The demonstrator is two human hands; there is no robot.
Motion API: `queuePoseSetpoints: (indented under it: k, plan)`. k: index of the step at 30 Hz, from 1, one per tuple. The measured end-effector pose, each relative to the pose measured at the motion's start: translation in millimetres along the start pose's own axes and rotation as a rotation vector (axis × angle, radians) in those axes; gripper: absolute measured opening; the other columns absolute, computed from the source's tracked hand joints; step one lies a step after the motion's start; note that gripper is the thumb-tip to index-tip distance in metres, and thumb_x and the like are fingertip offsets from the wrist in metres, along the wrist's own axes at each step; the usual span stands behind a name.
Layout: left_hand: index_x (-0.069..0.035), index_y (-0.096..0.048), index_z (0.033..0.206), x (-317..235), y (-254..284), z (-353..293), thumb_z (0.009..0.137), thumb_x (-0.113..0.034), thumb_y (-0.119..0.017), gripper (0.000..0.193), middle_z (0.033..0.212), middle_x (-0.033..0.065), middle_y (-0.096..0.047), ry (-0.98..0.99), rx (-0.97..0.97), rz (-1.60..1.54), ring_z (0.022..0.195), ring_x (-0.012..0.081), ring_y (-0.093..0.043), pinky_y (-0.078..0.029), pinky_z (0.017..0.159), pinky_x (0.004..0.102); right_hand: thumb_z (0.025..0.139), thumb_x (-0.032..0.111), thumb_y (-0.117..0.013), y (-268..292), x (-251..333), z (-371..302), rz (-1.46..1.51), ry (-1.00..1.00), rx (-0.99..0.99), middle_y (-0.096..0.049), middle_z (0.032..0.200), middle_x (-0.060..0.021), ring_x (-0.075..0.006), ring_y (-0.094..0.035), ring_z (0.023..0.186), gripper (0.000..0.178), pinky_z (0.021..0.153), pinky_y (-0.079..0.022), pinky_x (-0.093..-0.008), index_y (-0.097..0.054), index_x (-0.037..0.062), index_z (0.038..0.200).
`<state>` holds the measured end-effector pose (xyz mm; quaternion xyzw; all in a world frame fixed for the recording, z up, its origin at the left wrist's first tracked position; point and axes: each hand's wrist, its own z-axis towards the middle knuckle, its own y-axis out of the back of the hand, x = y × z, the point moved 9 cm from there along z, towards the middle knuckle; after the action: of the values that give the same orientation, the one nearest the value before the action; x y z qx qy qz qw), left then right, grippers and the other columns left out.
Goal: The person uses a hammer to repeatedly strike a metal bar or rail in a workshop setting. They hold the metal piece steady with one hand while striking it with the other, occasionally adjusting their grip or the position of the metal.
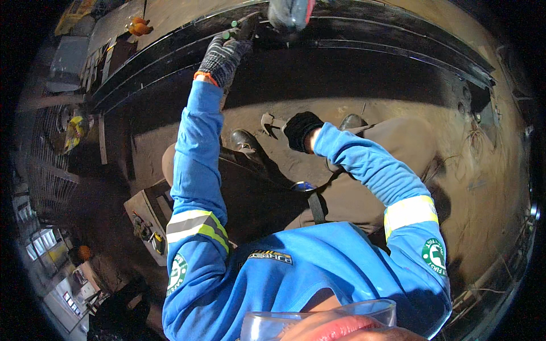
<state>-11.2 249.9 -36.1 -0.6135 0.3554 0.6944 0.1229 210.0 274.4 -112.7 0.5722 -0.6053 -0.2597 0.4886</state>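
Observation:
My left hand (220, 55), in a grey striped knit glove with an orange cuff, reaches to a long dark metal beam (352, 41). Its fingers look closed round a dark piece at the beam. Two small green spots show beside the fingers, and what the hand holds is too dark to name. Lower and to the right, my right hand (301, 132) wears a black glove and is closed on a hammer. The hammer's metal head (268, 123) sticks out to the left over the dusty ground, while the glove hides most of its handle.
A rounded grey object with a red edge (290, 14) stands at the beam's far side. My boot (244, 140) rests on the dusty floor (355, 107). At left lies a board with small tools (149, 232). Cables (475, 139) lie on the right.

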Motion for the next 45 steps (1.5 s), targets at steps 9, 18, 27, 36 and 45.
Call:
queuePoseSetpoints:
  k: [9, 18, 27, 36, 45]
  plan:
    - [-0.003, -0.053, 0.103, -92, -18, -32, 0.089, -0.006, -0.041, 0.018, 0.091, 0.0095, -0.060, -0.488, 0.019, 0.333, 0.085, 0.0143, -0.056, -0.043, 0.082, 0.0247, 0.070, 0.016, -0.054, 5, -7, -8, 0.043, 0.010, -0.122, -0.063, 0.075, -0.0162, -0.0310, -0.062, 0.069, 0.021, 0.060, -0.049, -0.0403, -0.064, 0.0033, 0.082]
    - [-0.001, -0.052, 0.111, -7, 21, -17, 0.086, -0.008, -0.045, 0.027, 0.100, 0.0093, -0.059, 0.091, -0.104, -0.524, 0.095, 0.0194, -0.054, -0.042, 0.084, 0.0264, 0.072, 0.022, -0.055, -18, -15, 8, 0.026, -0.086, 0.043, -0.064, 0.086, -0.0118, -0.0285, -0.062, 0.080, 0.026, 0.068, -0.049, -0.0409, -0.064, 0.0096, 0.093]
    - [-0.010, -0.060, 0.096, 0, 142, -59, 0.077, -0.009, -0.046, 0.024, 0.091, 0.0112, -0.062, 0.101, -0.131, 1.490, 0.091, 0.0287, -0.057, -0.041, 0.084, 0.0366, 0.072, 0.018, -0.055, -28, 4, 17, -0.068, 0.030, 0.244, -0.063, 0.090, -0.0178, -0.0333, -0.061, 0.082, 0.033, 0.069, -0.050, -0.0418, -0.061, 0.0076, 0.102]
    - [-0.009, -0.063, 0.081, 51, 228, -74, 0.076, -0.018, -0.050, 0.016, 0.075, 0.0147, -0.062, 0.180, -0.489, 1.254, 0.072, 0.0323, -0.060, -0.046, 0.061, 0.0402, 0.069, 0.027, -0.063, -43, 1, 25, -0.115, 0.044, 0.152, -0.063, 0.086, -0.0158, -0.0308, -0.062, 0.080, 0.030, 0.069, -0.050, -0.0407, -0.064, 0.0051, 0.090]
    - [-0.012, -0.059, 0.099, 2, 128, -45, 0.078, -0.011, -0.050, 0.023, 0.100, 0.0108, -0.060, -0.002, -0.207, 0.881, 0.098, 0.0288, -0.054, -0.038, 0.088, 0.0425, 0.070, 0.025, -0.060, -28, -7, 18, 0.029, -0.046, 0.136, -0.064, 0.088, -0.0148, -0.0313, -0.062, 0.082, 0.032, 0.070, -0.049, -0.0406, -0.063, 0.0085, 0.098]
